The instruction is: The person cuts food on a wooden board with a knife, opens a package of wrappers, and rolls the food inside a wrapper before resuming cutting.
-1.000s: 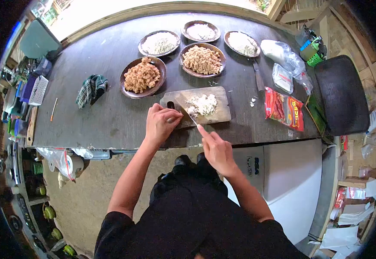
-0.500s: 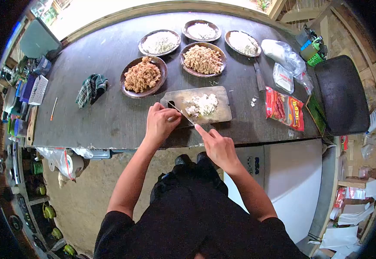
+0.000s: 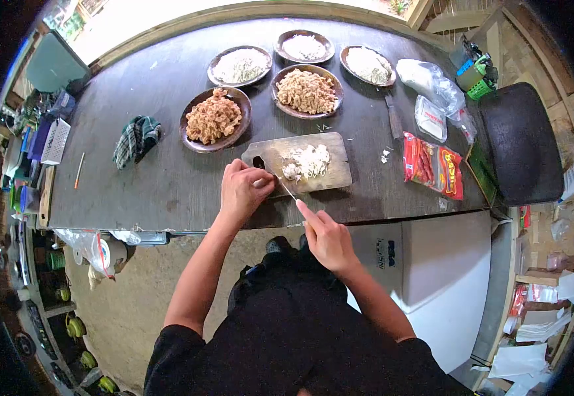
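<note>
left hand (image 3: 241, 188): fingers curled inward, thumb tucked close, sitting over the near left end of the cutting board (image 3: 336, 173). can't tell how tightly it's pinched or whether anything is under the fingertips.

right hand (image 3: 326, 241): wrapped on the knife (image 3: 287, 189), index finger laid along toward the blade. handle is hidden in the grip.

delta: over the last second the right hand has dropped a touch toward the body. blade used to reach up past the left fingers over the board's dark hole; now the visible part ends right beside those fingertips. left hand is roughly where it was. my read: knife drawn back mid-stroke, so cutting is under way, left hand acting as the guide. blade is very near the fingertips.

chopped pale pieces (image 3: 310, 162) are heaped on the board, just beyond the knife and right of the left hand. no obvious change in the heap.

beyond the left hand: plate of brown crumbly food (image 3: 241, 134). right of and beyond the right hand: second knife (image 3: 394, 122), red packet (image 3: 433, 165). far left of the left hand: checked cloth (image 3: 135, 142).
</note>
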Demonstrator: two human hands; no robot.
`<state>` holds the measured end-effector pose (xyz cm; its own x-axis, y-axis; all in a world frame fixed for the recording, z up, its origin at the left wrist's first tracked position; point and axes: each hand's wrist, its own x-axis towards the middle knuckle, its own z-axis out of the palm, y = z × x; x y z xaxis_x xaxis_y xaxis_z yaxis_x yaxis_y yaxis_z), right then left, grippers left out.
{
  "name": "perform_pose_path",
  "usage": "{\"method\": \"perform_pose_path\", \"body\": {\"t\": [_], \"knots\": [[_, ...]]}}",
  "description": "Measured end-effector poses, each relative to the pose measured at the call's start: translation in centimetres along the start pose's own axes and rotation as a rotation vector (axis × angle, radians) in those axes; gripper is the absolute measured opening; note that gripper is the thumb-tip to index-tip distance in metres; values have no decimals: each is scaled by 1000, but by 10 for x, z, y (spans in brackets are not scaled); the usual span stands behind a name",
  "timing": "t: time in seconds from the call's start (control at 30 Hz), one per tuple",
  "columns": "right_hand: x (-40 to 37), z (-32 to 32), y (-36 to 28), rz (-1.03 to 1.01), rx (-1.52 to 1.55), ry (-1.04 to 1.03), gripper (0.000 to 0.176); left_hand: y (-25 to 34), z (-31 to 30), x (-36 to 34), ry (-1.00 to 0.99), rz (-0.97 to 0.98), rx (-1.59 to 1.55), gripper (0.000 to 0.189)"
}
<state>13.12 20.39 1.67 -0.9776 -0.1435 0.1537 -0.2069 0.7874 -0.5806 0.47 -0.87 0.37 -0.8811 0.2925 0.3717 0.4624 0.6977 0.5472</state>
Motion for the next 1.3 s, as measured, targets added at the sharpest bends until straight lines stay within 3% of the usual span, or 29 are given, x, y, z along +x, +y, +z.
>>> {"method": "perform_pose_path", "body": {"t": [1.3], "knots": [[9,9,1,-32,-60,33,53,3,0,-2,19,40,89,11]]}}
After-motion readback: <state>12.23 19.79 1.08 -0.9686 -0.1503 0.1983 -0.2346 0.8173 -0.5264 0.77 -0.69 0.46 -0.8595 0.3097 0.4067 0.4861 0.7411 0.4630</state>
